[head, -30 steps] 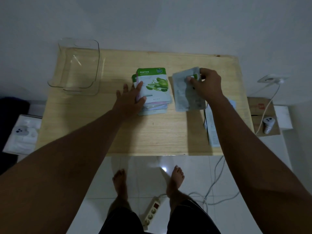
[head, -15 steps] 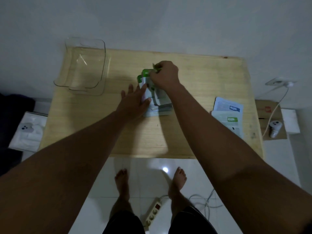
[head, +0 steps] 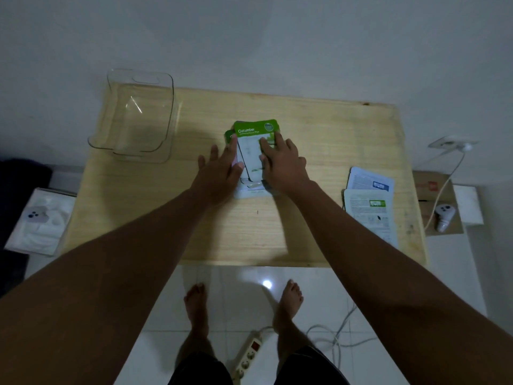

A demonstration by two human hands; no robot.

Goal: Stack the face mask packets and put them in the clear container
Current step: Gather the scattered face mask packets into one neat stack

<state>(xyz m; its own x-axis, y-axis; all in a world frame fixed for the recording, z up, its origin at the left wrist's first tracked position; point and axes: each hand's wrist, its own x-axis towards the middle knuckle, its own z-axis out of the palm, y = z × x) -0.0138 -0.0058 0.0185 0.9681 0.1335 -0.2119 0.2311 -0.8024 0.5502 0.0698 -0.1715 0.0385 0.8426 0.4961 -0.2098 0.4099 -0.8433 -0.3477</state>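
Note:
A stack of face mask packets lies in the middle of the wooden table; the top packet is green and white and reads "Cucumber". My left hand rests flat against the stack's left side, fingers spread. My right hand lies flat on the right half of the top packet and grips nothing. The clear container stands empty at the table's back left, apart from the stack. Two more packets, a blue-marked one and a green-marked one, lie print side up at the right edge.
A white wall backs the table. On the floor left is a white box. On the right are a cardboard box, a small white device and a cable to a wall socket. My bare feet and a power strip are below the front edge.
My right hand carried a packet from the right side of the table onto the stack, turned it face up, and now lies flat on it. My left hand stayed at the stack.

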